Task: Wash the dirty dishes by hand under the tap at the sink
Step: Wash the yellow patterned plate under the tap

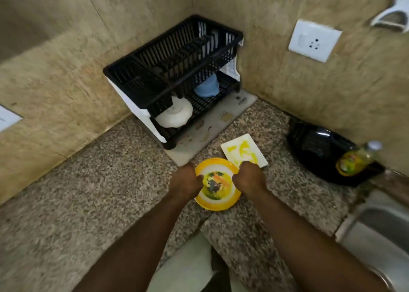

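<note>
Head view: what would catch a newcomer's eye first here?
Both hands, left hand and right hand, grip a yellow-rimmed plate at the centre, over the speckled counter. Behind it lies a white square plate smeared yellow, and a black dish rack fills the corner.

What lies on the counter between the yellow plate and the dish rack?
In the head view, only the pale mat under the dish rack and a strip of bare counter. The smeared white plate sits off to the right, beside the yellow plate.
</note>
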